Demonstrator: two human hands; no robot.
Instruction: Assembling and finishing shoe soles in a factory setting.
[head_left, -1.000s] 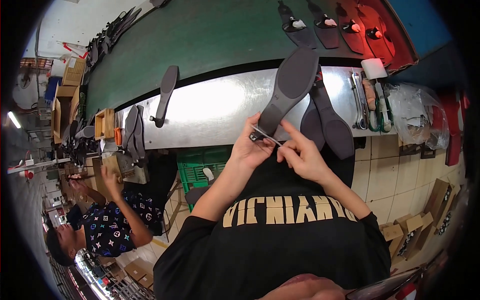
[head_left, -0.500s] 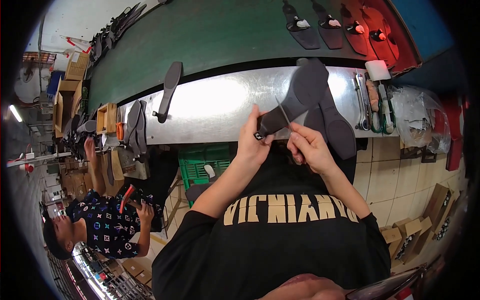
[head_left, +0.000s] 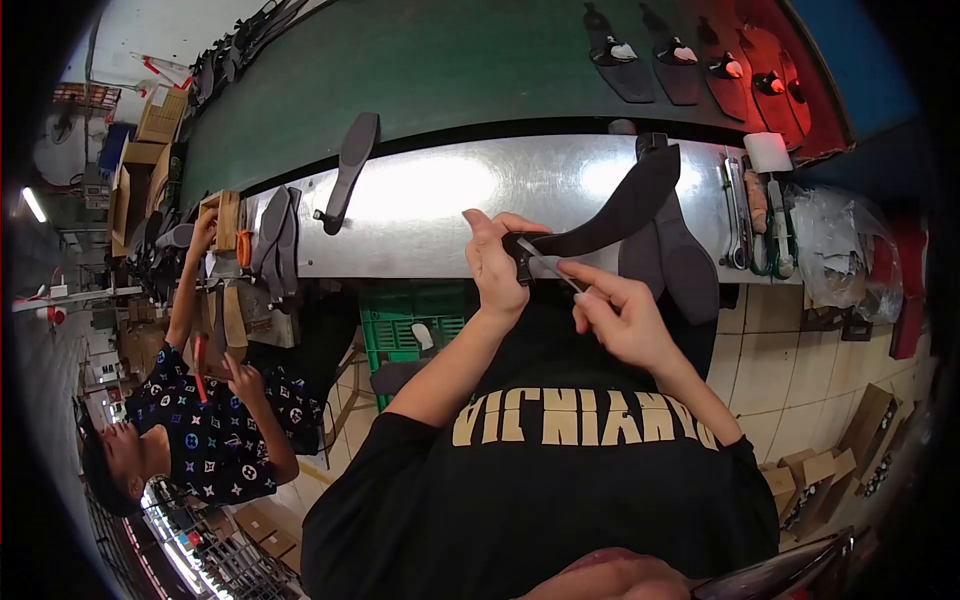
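Observation:
My left hand [head_left: 497, 265] is closed around the narrow end of a dark sandal sole [head_left: 625, 207], where a small black strap piece hangs. The sole is tipped on edge, its wide end pointing up and right over the metal bench. In my right hand [head_left: 628, 318] is a thin grey metal tool [head_left: 562, 272], pinched between thumb and fingers. Its far end meets the strap area beside my left fingers; the exact contact is too small to tell. More dark soles [head_left: 682, 255] lie on the bench's front edge, just beyond my right hand.
A single sole [head_left: 355, 165] rests across the metal bench [head_left: 430, 215] at left. At right are hand tools [head_left: 755, 215], a white roll [head_left: 767, 152] and a plastic bag [head_left: 850, 245]. Several sandals [head_left: 620, 70] line the green surface behind. A co-worker [head_left: 215, 430] sits left, holding a red-handled tool.
I have turned the sole from face-on to edge-on. The metal tool has moved left and down to the strap end. The co-worker's raised hand has reached up to the wooden box.

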